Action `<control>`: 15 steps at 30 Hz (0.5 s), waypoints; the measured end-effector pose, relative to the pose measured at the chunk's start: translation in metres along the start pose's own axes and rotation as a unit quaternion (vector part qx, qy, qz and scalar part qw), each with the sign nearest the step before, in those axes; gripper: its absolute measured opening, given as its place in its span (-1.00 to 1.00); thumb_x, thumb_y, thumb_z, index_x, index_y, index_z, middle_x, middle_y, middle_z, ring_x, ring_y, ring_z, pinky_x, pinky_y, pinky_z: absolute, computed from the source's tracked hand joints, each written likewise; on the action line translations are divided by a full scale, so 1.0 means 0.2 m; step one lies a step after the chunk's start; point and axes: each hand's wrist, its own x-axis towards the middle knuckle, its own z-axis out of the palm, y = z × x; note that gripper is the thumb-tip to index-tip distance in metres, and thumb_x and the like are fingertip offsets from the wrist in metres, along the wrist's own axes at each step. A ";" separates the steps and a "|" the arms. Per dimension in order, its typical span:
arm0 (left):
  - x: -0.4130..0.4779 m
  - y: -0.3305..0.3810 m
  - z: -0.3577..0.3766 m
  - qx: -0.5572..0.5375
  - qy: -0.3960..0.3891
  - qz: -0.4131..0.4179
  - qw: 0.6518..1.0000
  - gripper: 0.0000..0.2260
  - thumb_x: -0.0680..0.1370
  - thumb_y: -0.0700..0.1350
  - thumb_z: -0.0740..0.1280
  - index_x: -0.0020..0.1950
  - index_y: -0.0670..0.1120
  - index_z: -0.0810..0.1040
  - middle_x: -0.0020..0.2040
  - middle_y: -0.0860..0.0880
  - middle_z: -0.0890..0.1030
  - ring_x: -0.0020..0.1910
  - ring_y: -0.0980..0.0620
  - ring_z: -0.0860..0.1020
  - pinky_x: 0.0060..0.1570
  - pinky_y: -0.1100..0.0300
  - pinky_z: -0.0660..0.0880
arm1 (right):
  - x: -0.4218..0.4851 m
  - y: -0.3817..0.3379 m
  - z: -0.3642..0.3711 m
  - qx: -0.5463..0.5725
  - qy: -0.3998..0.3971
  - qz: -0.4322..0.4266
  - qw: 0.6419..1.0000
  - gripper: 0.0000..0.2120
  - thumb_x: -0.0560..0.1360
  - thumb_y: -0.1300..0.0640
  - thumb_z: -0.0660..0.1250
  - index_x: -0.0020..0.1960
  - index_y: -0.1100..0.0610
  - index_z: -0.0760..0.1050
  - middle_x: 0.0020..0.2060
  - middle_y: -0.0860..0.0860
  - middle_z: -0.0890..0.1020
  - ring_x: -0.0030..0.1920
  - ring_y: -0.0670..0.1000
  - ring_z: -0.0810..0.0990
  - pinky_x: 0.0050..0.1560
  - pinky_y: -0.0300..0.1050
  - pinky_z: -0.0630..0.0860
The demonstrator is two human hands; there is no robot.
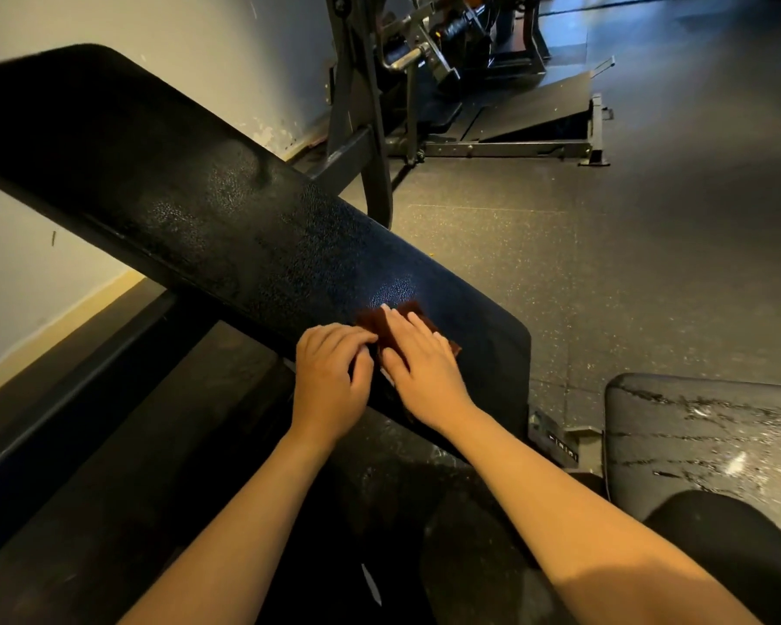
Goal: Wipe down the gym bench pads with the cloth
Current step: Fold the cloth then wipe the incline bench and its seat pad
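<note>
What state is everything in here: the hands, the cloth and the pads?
Sloped pad: tilted, glossy near its lower end.
Cloth: brown, lying flat on the sloped pad.
Right hand: fingers straight, pressing on the cloth.
Left hand: fingers curled at the cloth's edge; grip unclear.
Seat pad: surface cracked, streaked white.

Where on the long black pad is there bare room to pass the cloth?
Free: the long pad from the cloth up to its top end by the wall, and a small patch between cloth and lower corner. Crowded: the near edge, where left hand and right hand meet.
</note>
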 end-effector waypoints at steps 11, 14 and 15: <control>-0.21 0.15 0.13 0.033 -0.046 0.011 0.998 -0.70 0.57 -0.12 0.29 0.27 -0.10 0.63 0.31 -0.03 0.59 0.37 -0.11 0.44 0.48 -0.12 0.19 | -0.35 0.20 -0.04 0.039 0.066 0.117 0.990 -0.53 0.67 -0.05 0.10 0.55 -0.22 0.09 0.53 -0.10 0.29 0.56 -0.04 0.17 0.53 0.18 0.11; -0.19 0.21 0.14 0.017 -0.062 -0.015 0.998 -0.65 0.58 -0.11 0.21 0.31 -0.12 0.60 0.28 -0.03 0.61 0.34 -0.09 0.45 0.47 -0.12 0.21 | -0.27 0.13 -0.01 0.011 0.053 0.076 0.996 -0.63 0.67 -0.09 0.07 0.47 -0.21 0.23 0.49 -0.12 0.35 0.54 0.00 0.21 0.48 0.28 0.17; -0.20 0.22 0.15 0.015 -0.069 -0.016 0.997 -0.63 0.58 -0.11 0.18 0.33 -0.12 0.58 0.29 -0.03 0.60 0.35 -0.08 0.44 0.48 -0.11 0.20 | -0.28 0.14 -0.01 0.013 0.051 0.072 0.996 -0.65 0.67 -0.09 0.09 0.45 -0.20 0.26 0.49 -0.13 0.36 0.55 0.00 0.20 0.49 0.28 0.16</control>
